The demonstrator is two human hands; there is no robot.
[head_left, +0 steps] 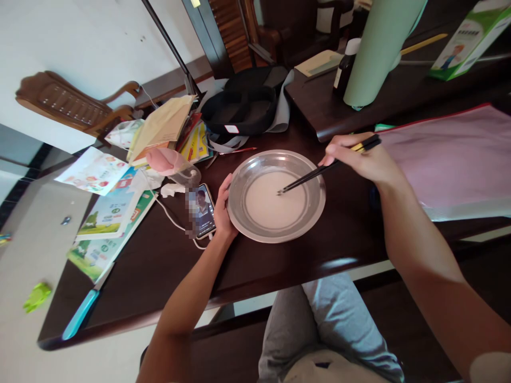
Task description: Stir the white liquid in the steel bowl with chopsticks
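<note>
A shallow metal bowl holds a milky white liquid and sits near the front edge of the dark wooden table. My left hand grips the bowl's left rim; part of its fingers is hidden behind the bowl. My right hand is closed around a pair of black chopsticks with gold bands. Their tips dip into the liquid near the middle of the bowl. Just left of my left hand lies a phone with a lit screen and a cable plugged into it.
A blue-handled knife lies by books at the left. Papers and envelopes, a pink object and an open black case stand behind. At the right are a green cylinder and a pinkish pouch.
</note>
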